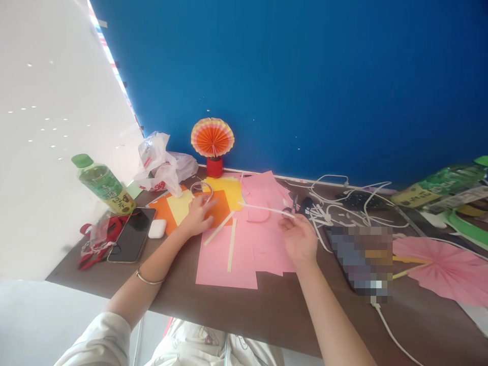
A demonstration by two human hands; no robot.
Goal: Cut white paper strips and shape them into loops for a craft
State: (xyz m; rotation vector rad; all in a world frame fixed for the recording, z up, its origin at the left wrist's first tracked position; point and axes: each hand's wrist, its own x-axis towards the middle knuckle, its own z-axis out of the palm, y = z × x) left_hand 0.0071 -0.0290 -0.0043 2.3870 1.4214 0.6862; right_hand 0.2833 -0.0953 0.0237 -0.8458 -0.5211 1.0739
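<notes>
My right hand (299, 236) is closed on one end of a thin white strip (265, 208), which points left above the pink paper (229, 272). My left hand (198, 213), fingers apart, is over the orange paper (221, 203), beside a clear roll of tape (201, 190); whether it touches the roll is unclear. Two pale strips (231, 245) lie on the pink paper between my hands. Yellow sheets (232, 189) lie behind, and a curved pink piece (258, 213) is near the white strip.
A folded paper fan (212, 138) stands on a red holder (215, 168) at the back. Left are a green-capped bottle (107, 188), plastic bags (163, 168), a phone (132, 236) and a white case (157, 229). Right are tangled cables (343, 206), a blurred screen (360, 262) and a pink fan (450, 267).
</notes>
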